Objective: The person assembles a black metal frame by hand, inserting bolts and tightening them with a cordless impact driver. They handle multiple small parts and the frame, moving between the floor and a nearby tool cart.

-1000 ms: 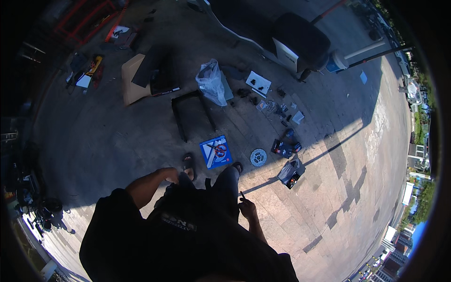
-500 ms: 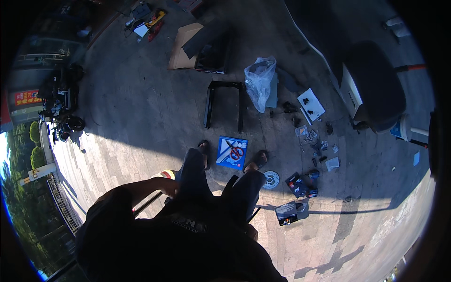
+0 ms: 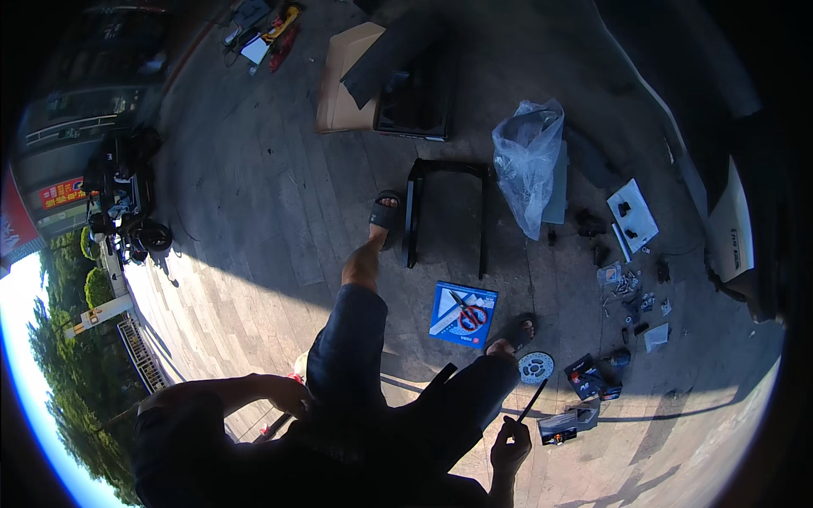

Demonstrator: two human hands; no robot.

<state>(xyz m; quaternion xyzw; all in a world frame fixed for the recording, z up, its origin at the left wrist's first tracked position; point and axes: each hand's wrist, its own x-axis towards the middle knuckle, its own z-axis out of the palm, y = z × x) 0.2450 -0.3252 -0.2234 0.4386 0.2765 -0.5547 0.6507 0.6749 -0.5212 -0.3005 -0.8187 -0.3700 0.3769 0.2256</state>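
Observation:
My right hand point(image 3: 511, 444) is closed around one end of a thin dark rod point(image 3: 532, 402), which slants up and away over the paving; its exact kind is too dark to make out. At my left hip, my left hand point(image 3: 288, 395) rests against the dark shorts, its fingers mostly lost in shadow. Between my feet lies a flat blue box point(image 3: 449, 326) with red-handled scissors point(image 3: 470, 315) on top. A silver brake disc point(image 3: 535, 367) lies beside my right foot, just beyond the rod's tip.
Ahead stands a black metal frame point(image 3: 409, 216). Farther out are an open cardboard box point(image 3: 343, 80) and a clear plastic bag point(image 3: 527, 161). Small hardware point(image 3: 622, 286), a white sheet point(image 3: 633, 216) and small boxes point(image 3: 584, 377) lie to the right. A motorcycle point(image 3: 127, 195) is parked at the left.
My left leg has stepped forward beside the black frame. My right hand has come up from my side, out to the right, with the dark rod in it.

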